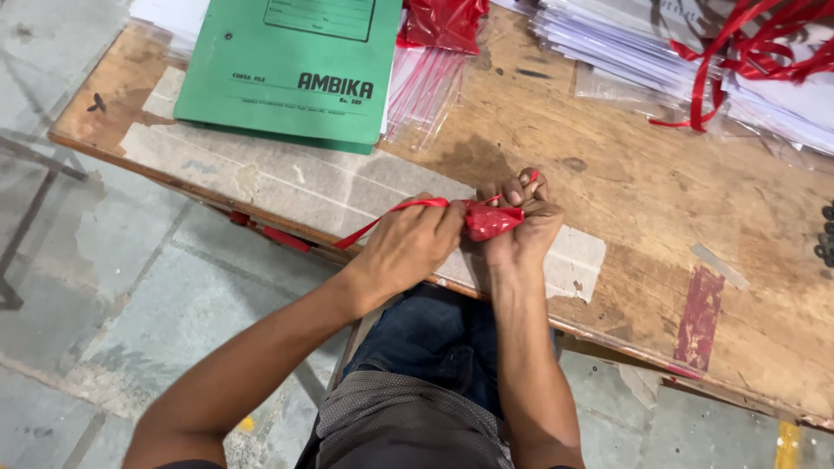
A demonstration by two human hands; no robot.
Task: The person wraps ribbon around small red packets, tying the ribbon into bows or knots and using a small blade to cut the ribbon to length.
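**Red ribbon bunch pinched between both hands at the table edge**

Red ribbon bunch (pixel 488 221) sits right between the two hands, over the near edge of the wooden table (pixel 643 191), above the person's lap.

Right hand (pixel 524 221): fist closed around the crumpled end, fingers curled over the top – a short red tip pokes out above the knuckles. Clamped tight on the ribbon.

Left hand (pixel 408 245): thumb and fingertips pressed together on the ribbon just where it leaves the bunch. Also closed on it, hands touching or nearly so.

Key geometry – the free ribbon tail (pixel 382 222) runs from the left hand's pinch down and to the left, flat strip, ending just past the table edge. So the long axis goes lower-left to upper-right, with the wad at the right end. The left hand is the one on the tail side; the right hand only has the wad.

Around it:
- green cardboard file (pixel 291 65) at the far left of the table, well apart from the hands
- clear sleeves with red trim (pixel 426 82) just beside the file
- stacked white sheets (pixel 625 39) at the far right, loose red ribbons (pixel 738 52) draped across them
- dark red tape patch (pixel 699 317) on the wood to the right of the hands
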